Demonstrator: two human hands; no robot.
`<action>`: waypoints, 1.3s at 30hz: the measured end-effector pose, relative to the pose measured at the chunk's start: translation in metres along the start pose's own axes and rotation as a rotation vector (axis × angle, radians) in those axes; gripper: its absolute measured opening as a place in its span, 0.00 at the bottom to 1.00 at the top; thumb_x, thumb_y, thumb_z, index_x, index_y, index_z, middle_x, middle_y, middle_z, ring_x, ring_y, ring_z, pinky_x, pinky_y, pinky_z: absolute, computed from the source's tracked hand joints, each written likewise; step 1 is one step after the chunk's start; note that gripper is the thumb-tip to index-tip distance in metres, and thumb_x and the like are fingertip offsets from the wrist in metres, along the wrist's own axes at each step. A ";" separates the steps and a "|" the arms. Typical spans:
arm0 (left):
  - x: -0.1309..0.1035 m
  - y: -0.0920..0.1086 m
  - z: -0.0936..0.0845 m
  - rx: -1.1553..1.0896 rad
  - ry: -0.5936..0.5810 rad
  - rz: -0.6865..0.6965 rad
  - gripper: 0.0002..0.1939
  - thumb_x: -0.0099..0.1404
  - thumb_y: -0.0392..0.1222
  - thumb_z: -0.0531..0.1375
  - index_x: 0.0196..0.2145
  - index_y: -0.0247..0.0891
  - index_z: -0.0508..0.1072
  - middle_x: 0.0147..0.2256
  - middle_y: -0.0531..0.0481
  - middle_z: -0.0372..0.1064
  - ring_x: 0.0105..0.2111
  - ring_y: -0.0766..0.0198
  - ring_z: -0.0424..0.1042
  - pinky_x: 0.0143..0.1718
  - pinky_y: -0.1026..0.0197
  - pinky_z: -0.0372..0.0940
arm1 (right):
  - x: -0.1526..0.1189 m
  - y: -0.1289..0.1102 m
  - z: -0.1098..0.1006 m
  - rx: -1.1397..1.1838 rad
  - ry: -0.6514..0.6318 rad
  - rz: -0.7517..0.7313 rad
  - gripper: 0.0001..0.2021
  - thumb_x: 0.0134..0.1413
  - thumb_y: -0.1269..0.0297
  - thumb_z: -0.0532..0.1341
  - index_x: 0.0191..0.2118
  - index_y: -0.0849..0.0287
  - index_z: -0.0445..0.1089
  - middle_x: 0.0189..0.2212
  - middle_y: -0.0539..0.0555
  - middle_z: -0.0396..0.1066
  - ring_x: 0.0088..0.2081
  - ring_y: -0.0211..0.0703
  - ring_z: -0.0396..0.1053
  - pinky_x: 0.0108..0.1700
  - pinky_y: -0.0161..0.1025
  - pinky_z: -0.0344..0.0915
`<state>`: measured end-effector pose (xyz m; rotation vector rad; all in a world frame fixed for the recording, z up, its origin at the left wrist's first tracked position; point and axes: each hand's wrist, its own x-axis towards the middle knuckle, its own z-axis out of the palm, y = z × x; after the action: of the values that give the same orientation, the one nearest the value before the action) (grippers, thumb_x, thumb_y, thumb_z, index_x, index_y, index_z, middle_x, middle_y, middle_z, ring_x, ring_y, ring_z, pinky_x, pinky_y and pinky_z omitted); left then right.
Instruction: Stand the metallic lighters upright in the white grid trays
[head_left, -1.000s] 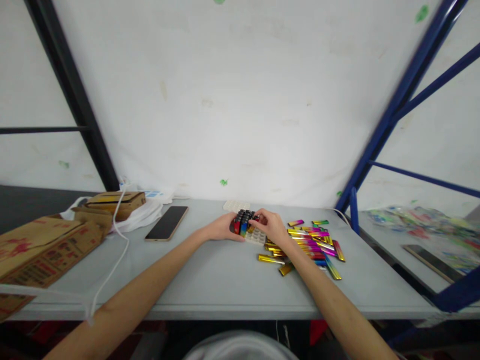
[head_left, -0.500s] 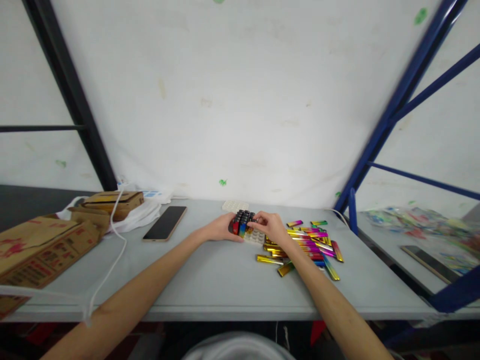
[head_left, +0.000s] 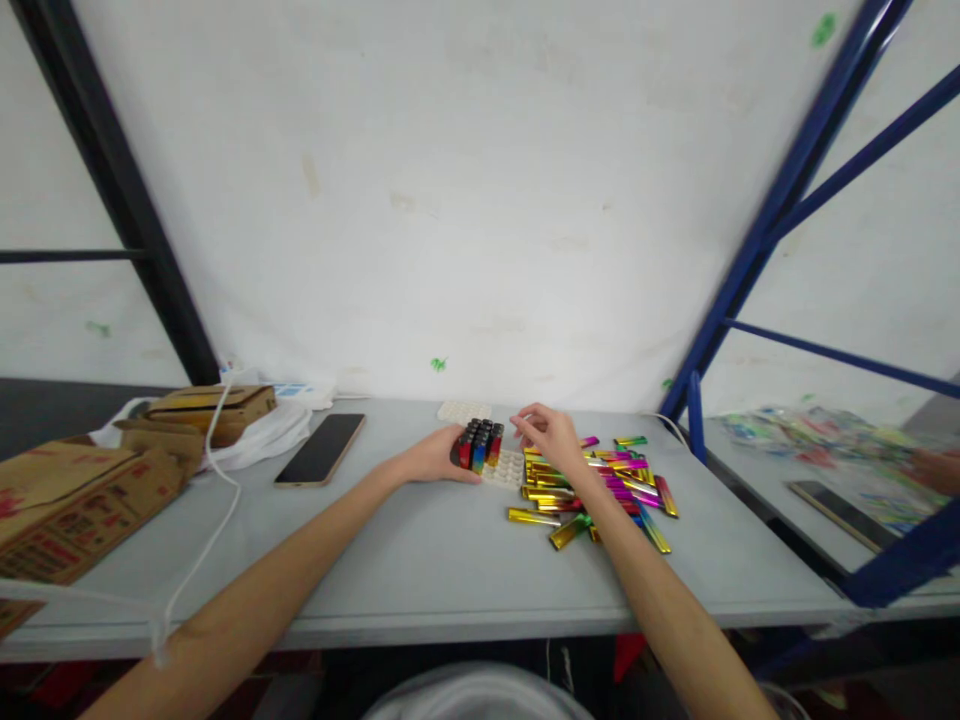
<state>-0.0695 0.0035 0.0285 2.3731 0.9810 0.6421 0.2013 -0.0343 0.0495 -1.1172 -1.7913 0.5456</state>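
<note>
Left hand (head_left: 439, 457) cupped round the black-topped pieces (head_left: 480, 440), gripping their left side, probably to stop them toppling. They stand upright on the pale tray's (head_left: 504, 468) left part. Right hand (head_left: 549, 438) hovers just beside, fingers loosely parted, seemingly empty. Metallic pieces (head_left: 619, 487) heaped rightward, presumably for easy reach.

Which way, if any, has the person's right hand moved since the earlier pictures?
Yes. Against the green mark low on the wall, the right hand has shifted rightward and higher in the picture, away from the black-topped pieces.
</note>
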 end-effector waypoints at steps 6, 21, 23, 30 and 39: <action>0.000 0.002 -0.001 0.018 0.004 -0.015 0.41 0.48 0.64 0.75 0.52 0.37 0.74 0.49 0.43 0.77 0.48 0.44 0.76 0.50 0.50 0.70 | 0.002 0.022 -0.036 -0.531 -0.099 0.051 0.11 0.68 0.60 0.61 0.43 0.60 0.78 0.39 0.59 0.82 0.40 0.48 0.80 0.48 0.42 0.73; -0.001 0.008 -0.003 0.028 0.014 -0.022 0.37 0.48 0.64 0.74 0.47 0.38 0.74 0.45 0.46 0.77 0.44 0.46 0.76 0.47 0.52 0.70 | -0.004 0.019 -0.052 -0.577 -0.218 0.149 0.12 0.54 0.69 0.71 0.46 0.59 0.82 0.44 0.61 0.82 0.45 0.52 0.79 0.52 0.44 0.72; -0.001 0.007 -0.003 0.030 0.013 -0.025 0.37 0.47 0.64 0.74 0.48 0.38 0.74 0.45 0.45 0.77 0.45 0.46 0.76 0.47 0.52 0.70 | -0.006 0.013 -0.061 -0.544 -0.220 0.161 0.09 0.55 0.67 0.71 0.43 0.59 0.82 0.42 0.60 0.82 0.42 0.50 0.79 0.48 0.43 0.72; -0.001 0.006 -0.003 0.014 0.008 -0.035 0.38 0.47 0.64 0.74 0.48 0.37 0.75 0.46 0.43 0.77 0.45 0.45 0.76 0.47 0.51 0.70 | -0.016 0.002 -0.080 -0.501 -0.404 0.280 0.10 0.57 0.56 0.69 0.35 0.57 0.84 0.34 0.55 0.83 0.37 0.50 0.78 0.41 0.40 0.69; -0.001 0.006 -0.003 0.041 0.006 -0.045 0.41 0.46 0.66 0.74 0.49 0.36 0.74 0.46 0.45 0.77 0.45 0.46 0.76 0.46 0.52 0.70 | -0.016 0.011 -0.078 -0.473 -0.526 0.289 0.09 0.47 0.58 0.73 0.36 0.54 0.84 0.34 0.52 0.82 0.36 0.49 0.77 0.38 0.39 0.67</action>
<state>-0.0691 -0.0003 0.0342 2.3788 1.0571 0.6180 0.2769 -0.0499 0.0702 -1.6904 -2.3030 0.6468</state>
